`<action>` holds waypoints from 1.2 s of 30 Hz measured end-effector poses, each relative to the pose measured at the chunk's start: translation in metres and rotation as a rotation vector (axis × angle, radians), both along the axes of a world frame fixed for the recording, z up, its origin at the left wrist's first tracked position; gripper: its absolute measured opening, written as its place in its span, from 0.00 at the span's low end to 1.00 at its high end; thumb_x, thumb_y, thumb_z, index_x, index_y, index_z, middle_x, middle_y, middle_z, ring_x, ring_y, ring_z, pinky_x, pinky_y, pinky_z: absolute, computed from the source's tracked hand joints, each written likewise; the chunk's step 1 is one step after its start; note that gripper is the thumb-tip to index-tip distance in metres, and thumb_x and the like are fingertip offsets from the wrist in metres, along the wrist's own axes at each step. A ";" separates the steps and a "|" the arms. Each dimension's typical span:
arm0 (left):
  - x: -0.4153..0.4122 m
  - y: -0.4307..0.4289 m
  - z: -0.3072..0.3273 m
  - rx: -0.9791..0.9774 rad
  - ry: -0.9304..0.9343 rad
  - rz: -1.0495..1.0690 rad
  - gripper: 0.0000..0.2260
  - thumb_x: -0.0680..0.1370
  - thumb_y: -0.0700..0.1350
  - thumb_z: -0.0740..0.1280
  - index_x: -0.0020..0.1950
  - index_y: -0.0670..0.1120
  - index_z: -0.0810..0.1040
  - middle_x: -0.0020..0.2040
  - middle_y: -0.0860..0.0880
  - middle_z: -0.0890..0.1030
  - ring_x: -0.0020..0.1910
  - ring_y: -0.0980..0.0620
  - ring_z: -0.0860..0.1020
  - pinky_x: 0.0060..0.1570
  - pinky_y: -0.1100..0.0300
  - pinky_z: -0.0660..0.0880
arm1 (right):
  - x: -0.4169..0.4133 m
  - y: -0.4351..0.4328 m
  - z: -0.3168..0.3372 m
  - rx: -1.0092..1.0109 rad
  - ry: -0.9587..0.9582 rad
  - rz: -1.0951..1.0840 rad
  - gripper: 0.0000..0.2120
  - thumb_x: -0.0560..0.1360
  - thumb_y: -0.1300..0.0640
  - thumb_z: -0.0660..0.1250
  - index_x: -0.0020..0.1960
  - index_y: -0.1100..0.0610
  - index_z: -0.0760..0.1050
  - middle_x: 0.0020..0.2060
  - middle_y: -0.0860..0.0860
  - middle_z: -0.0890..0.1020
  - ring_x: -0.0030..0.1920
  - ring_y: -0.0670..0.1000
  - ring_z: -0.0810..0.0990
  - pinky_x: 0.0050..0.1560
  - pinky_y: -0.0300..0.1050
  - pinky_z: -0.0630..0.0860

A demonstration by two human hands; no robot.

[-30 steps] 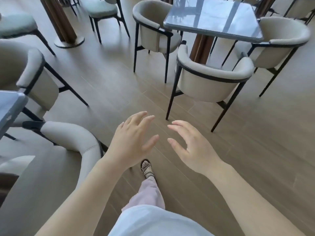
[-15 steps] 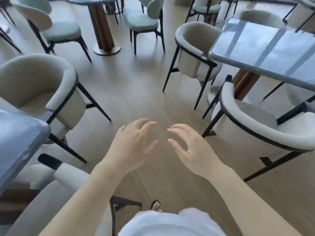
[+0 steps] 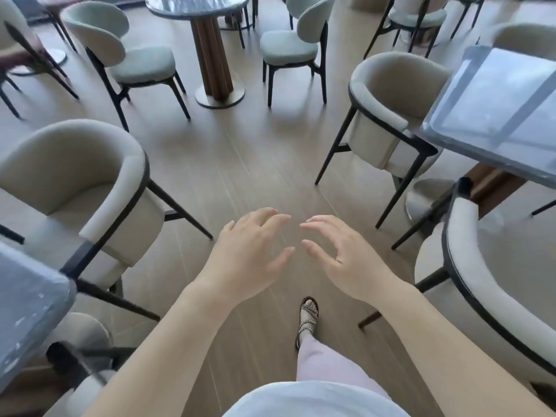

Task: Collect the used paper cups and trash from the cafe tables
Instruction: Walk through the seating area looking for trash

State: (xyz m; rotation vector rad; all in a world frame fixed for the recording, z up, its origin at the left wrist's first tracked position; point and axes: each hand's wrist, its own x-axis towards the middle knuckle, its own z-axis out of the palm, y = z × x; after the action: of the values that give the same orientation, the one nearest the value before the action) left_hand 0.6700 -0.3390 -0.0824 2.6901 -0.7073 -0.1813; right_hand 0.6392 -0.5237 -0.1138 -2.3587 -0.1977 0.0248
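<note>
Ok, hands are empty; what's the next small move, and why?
Probably step ahead toward the round table and look farther: the left hand and right hand hold nothing, and no cup or trash shows on what is seen of it or the right table.

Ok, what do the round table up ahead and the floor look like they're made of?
Round table top: dark, glossy, mirroring light, probably polished stone or glass. Its pedestal: brown fluted wood by the look, on a dull metal disc base. Floor: matte wood-grain planks, maybe laminate or tile.
</note>
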 end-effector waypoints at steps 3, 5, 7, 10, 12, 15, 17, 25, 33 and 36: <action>0.063 -0.039 0.003 -0.046 0.001 0.001 0.23 0.76 0.57 0.60 0.70 0.55 0.64 0.70 0.55 0.66 0.69 0.54 0.64 0.66 0.54 0.64 | 0.061 -0.037 0.003 -0.001 -0.010 -0.016 0.17 0.77 0.48 0.59 0.62 0.53 0.72 0.62 0.47 0.72 0.64 0.43 0.68 0.65 0.40 0.64; 0.105 -0.065 0.008 -0.083 -0.006 0.001 0.23 0.76 0.57 0.61 0.70 0.55 0.64 0.69 0.55 0.67 0.68 0.54 0.65 0.66 0.56 0.64 | 0.101 -0.063 0.007 -0.013 -0.009 -0.031 0.17 0.77 0.47 0.59 0.63 0.53 0.72 0.62 0.46 0.72 0.64 0.43 0.67 0.65 0.38 0.63; 0.143 -0.087 0.013 -0.083 -0.011 -0.017 0.23 0.76 0.58 0.61 0.69 0.55 0.65 0.69 0.55 0.68 0.68 0.55 0.66 0.66 0.54 0.65 | 0.138 -0.085 0.010 -0.023 -0.007 -0.029 0.18 0.77 0.46 0.58 0.64 0.52 0.71 0.63 0.45 0.71 0.65 0.42 0.67 0.65 0.37 0.62; 0.194 -0.112 0.013 -0.037 -0.025 -0.024 0.23 0.76 0.58 0.60 0.70 0.55 0.64 0.69 0.56 0.68 0.68 0.55 0.66 0.65 0.54 0.65 | 0.187 -0.109 0.010 -0.029 0.005 -0.022 0.18 0.77 0.45 0.57 0.64 0.52 0.71 0.63 0.45 0.71 0.65 0.43 0.67 0.65 0.40 0.63; 0.221 -0.124 0.010 -0.029 -0.019 0.005 0.23 0.76 0.57 0.61 0.70 0.54 0.64 0.69 0.56 0.68 0.68 0.55 0.66 0.65 0.54 0.65 | 0.214 -0.122 0.008 -0.040 0.028 -0.018 0.19 0.78 0.45 0.56 0.64 0.52 0.70 0.63 0.45 0.71 0.64 0.43 0.67 0.65 0.39 0.63; 0.260 -0.140 0.005 -0.045 0.006 0.028 0.23 0.76 0.57 0.61 0.69 0.54 0.65 0.69 0.55 0.68 0.67 0.55 0.67 0.64 0.53 0.67 | 0.251 -0.139 0.003 -0.054 0.048 -0.015 0.19 0.78 0.44 0.55 0.65 0.51 0.70 0.63 0.44 0.71 0.64 0.42 0.67 0.64 0.39 0.64; 0.290 -0.149 0.001 -0.043 0.014 0.022 0.22 0.76 0.57 0.61 0.69 0.55 0.65 0.68 0.56 0.68 0.65 0.54 0.69 0.63 0.54 0.67 | 0.279 -0.148 0.000 -0.054 0.064 -0.019 0.19 0.77 0.44 0.55 0.65 0.50 0.69 0.63 0.43 0.71 0.63 0.42 0.67 0.64 0.40 0.66; 0.433 -0.139 -0.015 -0.057 0.100 0.091 0.22 0.76 0.57 0.61 0.69 0.55 0.64 0.68 0.57 0.67 0.66 0.55 0.67 0.61 0.57 0.67 | 0.435 -0.148 -0.010 -0.073 0.082 0.032 0.19 0.77 0.44 0.56 0.64 0.50 0.70 0.63 0.43 0.71 0.64 0.44 0.68 0.64 0.42 0.66; 0.629 -0.117 0.009 0.045 0.088 0.103 0.20 0.77 0.58 0.60 0.68 0.55 0.66 0.67 0.58 0.68 0.57 0.54 0.73 0.57 0.60 0.68 | 0.634 -0.133 0.009 -0.104 0.050 0.091 0.18 0.77 0.44 0.56 0.63 0.50 0.71 0.60 0.43 0.72 0.62 0.44 0.69 0.63 0.45 0.68; 0.696 -0.121 0.014 0.081 0.074 0.063 0.20 0.77 0.58 0.59 0.68 0.56 0.66 0.67 0.59 0.68 0.56 0.55 0.74 0.56 0.61 0.68 | 0.696 -0.138 0.013 -0.127 0.051 0.074 0.17 0.77 0.43 0.55 0.61 0.48 0.71 0.59 0.41 0.73 0.60 0.44 0.71 0.60 0.44 0.69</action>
State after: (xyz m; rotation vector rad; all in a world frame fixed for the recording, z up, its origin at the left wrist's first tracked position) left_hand 1.3658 -0.4601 -0.0689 2.7626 -0.6043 -0.2981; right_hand 1.3353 -0.6620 -0.1009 -2.4725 -0.2658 0.1367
